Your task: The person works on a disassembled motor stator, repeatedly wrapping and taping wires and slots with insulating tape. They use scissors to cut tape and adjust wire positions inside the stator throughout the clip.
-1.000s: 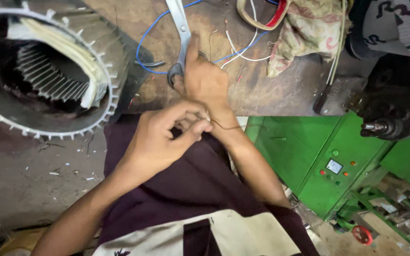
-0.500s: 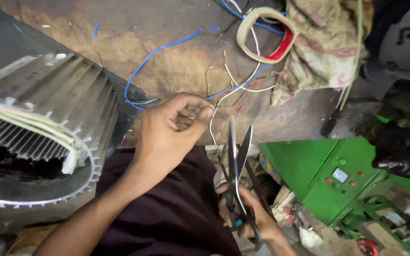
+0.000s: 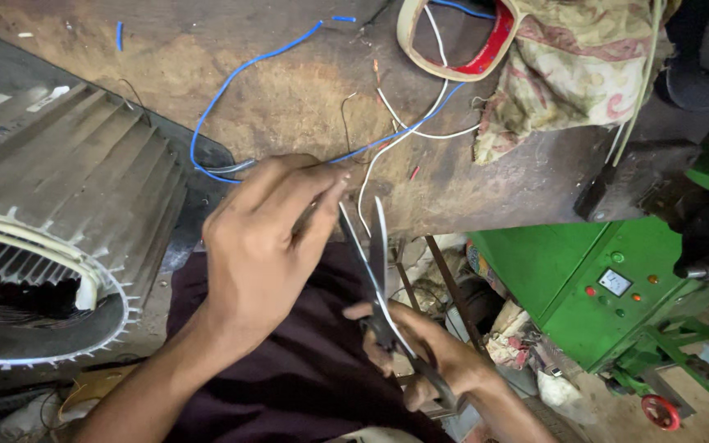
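At the bench (image 3: 207, 74) edge, our left hand (image 3: 264, 238) pinches a thin wire (image 3: 364, 193); our right hand (image 3: 428, 353) grips open scissors (image 3: 375, 262), blades beside those fingers (image 3: 322, 201). Close carelessly and we'd likely nick skin.

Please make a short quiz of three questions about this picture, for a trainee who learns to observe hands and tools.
1. True or false: the right hand holds scissors with the blades pointing up toward the left hand.
2. What does the left hand pinch at its fingertips? A) a red roll of tape B) a thin wire C) a screwdriver
3. Fill in: the finned grey motor housing lies on the person's ______ side.

Key
1. True; the blades stand slightly open.
2. B; a thin wire, beside the blue wire on the workbench.
3. left.
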Demonstrator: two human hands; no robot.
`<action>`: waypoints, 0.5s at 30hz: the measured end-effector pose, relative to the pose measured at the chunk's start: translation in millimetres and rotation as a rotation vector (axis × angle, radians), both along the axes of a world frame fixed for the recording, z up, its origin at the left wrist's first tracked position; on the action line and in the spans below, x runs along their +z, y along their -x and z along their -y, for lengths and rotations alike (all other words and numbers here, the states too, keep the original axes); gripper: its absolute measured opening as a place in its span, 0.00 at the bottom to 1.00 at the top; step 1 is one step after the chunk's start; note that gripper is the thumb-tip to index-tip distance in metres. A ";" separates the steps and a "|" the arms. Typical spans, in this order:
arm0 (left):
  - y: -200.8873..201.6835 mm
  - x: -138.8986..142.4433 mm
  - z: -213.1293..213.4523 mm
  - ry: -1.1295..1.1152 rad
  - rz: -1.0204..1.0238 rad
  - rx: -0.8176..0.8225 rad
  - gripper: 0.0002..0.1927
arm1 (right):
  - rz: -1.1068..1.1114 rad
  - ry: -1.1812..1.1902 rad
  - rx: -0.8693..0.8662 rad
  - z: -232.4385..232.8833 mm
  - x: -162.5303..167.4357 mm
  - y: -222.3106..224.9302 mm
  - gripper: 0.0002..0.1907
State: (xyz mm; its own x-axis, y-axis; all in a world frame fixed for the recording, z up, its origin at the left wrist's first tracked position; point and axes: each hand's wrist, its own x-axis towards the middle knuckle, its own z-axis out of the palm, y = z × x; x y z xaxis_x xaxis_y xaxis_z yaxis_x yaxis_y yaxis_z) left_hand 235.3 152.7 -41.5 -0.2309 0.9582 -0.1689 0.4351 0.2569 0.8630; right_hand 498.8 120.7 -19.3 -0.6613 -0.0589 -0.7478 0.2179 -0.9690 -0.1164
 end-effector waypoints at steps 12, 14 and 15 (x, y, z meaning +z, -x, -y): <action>-0.1 23.5 16.0 -0.092 -0.138 -0.007 0.11 | -0.105 -0.421 0.048 -19.1 -17.9 27.5 0.69; -0.3 27.6 18.9 -0.101 -0.178 -0.008 0.12 | -0.117 -0.489 0.036 -16.7 -22.0 28.7 0.67; -1.1 29.8 19.8 -0.103 -0.192 -0.008 0.12 | -0.123 -0.523 0.030 -15.0 -23.9 29.5 0.67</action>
